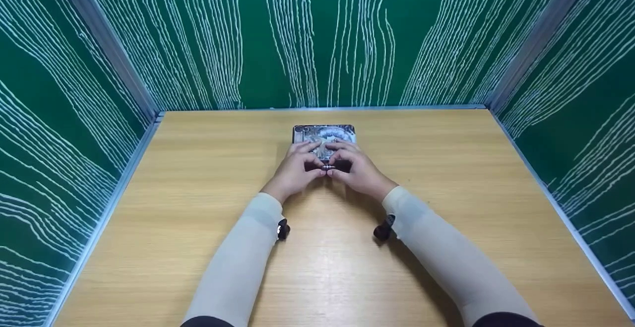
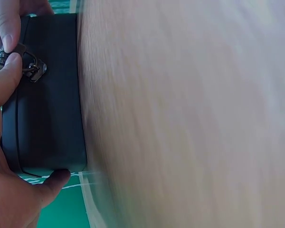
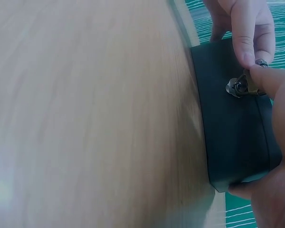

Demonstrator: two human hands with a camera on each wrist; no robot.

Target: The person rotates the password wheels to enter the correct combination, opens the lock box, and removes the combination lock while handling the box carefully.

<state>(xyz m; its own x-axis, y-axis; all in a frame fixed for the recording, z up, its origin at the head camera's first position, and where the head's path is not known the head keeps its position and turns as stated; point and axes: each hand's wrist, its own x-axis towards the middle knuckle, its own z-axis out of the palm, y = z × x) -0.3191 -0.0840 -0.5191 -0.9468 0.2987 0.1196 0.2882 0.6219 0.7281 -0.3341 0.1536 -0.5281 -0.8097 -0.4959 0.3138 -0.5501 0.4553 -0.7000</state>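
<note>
A small dark box (image 2: 52, 114) with a patterned lid (image 1: 330, 132) stands on the table, its front facing me. On its front hangs a combination padlock (image 2: 1, 59), hooked through a metal clasp (image 3: 233, 88). My left hand (image 1: 296, 169) pinches one end of the padlock between thumb and index finger. From the other side, my right hand (image 1: 361, 169) pinches it with thumb and index finger as well. Other fingers of both hands rest on the lid and along the box's sides. Fingertips partly hide the padlock's number dials.
The wooden table (image 1: 327, 257) stretches out around the box. Green walls (image 1: 258, 44) with white wavy lines enclose its back and sides. A dark wrist camera (image 1: 283, 229) is strapped to the left sleeve, another camera (image 1: 383, 228) to the right.
</note>
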